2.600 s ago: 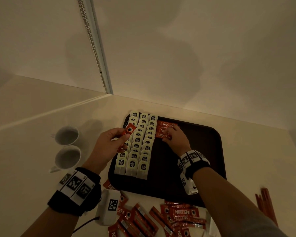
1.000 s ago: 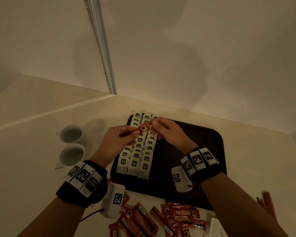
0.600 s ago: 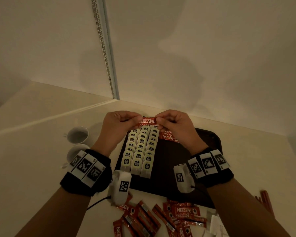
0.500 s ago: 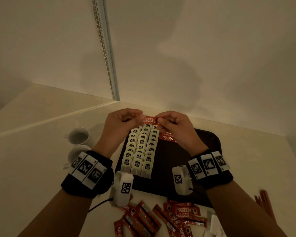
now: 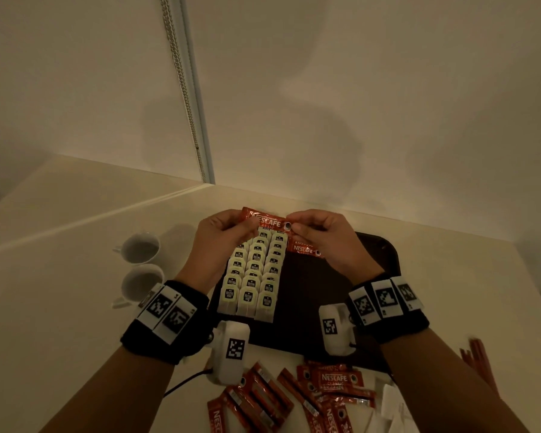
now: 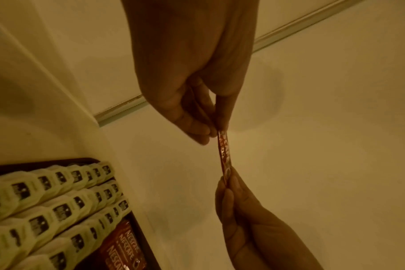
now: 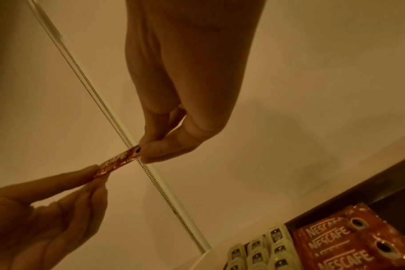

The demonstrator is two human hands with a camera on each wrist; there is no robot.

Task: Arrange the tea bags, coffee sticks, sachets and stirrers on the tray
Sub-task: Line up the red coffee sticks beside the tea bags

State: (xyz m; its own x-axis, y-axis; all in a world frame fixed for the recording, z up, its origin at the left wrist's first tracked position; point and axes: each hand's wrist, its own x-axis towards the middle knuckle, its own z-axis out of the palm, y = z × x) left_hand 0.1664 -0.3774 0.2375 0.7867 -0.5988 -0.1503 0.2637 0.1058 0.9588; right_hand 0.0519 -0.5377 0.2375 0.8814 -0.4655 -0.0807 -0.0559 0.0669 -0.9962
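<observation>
A red Nescafe coffee stick (image 5: 267, 222) hangs stretched between both hands above the far end of the dark tray (image 5: 375, 254). My left hand (image 5: 231, 228) pinches its left end and my right hand (image 5: 306, 228) pinches its right end. The wrist views show the same stick (image 6: 224, 155) (image 7: 118, 162) held edge-on in fingertip pinches. Three rows of white tea bags (image 5: 253, 276) fill the tray's left part. A few coffee sticks (image 5: 305, 250) lie stacked beside them at the far end.
Two white cups (image 5: 141, 265) stand left of the tray. Several loose coffee sticks (image 5: 294, 398) lie on the counter in front of the tray, with white sachets (image 5: 391, 404) at their right. Red stirrers (image 5: 478, 357) lie at the right edge. A wall stands close behind.
My right hand left the stack on the tray and joined the left on the stick. Both hands then lifted it and turned it flat, label up.
</observation>
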